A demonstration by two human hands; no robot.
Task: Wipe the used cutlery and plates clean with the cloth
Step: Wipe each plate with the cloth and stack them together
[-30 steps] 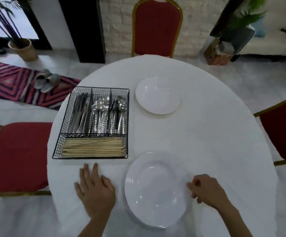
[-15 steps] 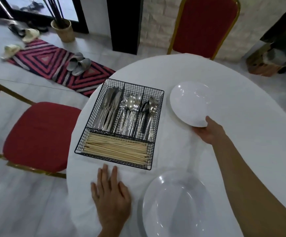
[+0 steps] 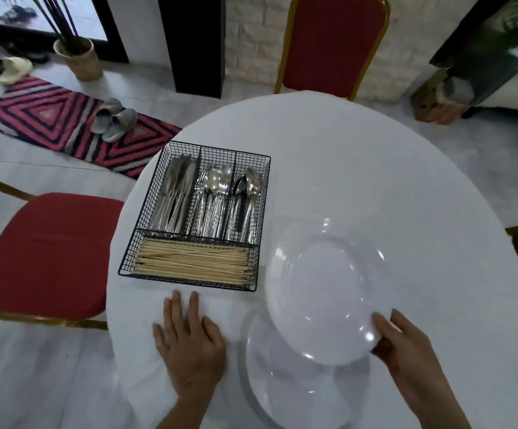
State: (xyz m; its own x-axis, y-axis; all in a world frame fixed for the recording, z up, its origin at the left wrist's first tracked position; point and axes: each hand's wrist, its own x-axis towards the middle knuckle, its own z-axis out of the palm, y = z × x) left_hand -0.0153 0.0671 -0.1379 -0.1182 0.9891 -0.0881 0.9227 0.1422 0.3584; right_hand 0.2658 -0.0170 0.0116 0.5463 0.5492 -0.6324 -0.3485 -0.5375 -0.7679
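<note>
Pinching the small plate [image 3: 322,292] at its near-right rim, thumb on top and fingers underneath, the right hand [image 3: 406,345] held it raised over the far part of the big plate [image 3: 298,394]. The big plate lay on the table [image 3: 375,181] at the near edge. The left hand [image 3: 189,345] lay flat, fingers straight, gripping nothing, just in front of the basket [image 3: 189,281]. A white cloth may have been under it, but against the white tablecloth I could not tell. Cutlery [image 3: 214,199] sat in the basket's far compartments, chopsticks [image 3: 192,261] in the near one.

Handling, as judged:
- **Small plate:** rigid and glossy, probably glass or ceramic. It looked light enough for one hand, but slippery and breakable.
- **Grip:** a one-sided rim pinch leaves the plate prone to tipping. A palm under the base or a second hand on the opposite rim would steady it for wiping.
- **Cutlery:** stiff and thin, best taken by the handles.
</note>
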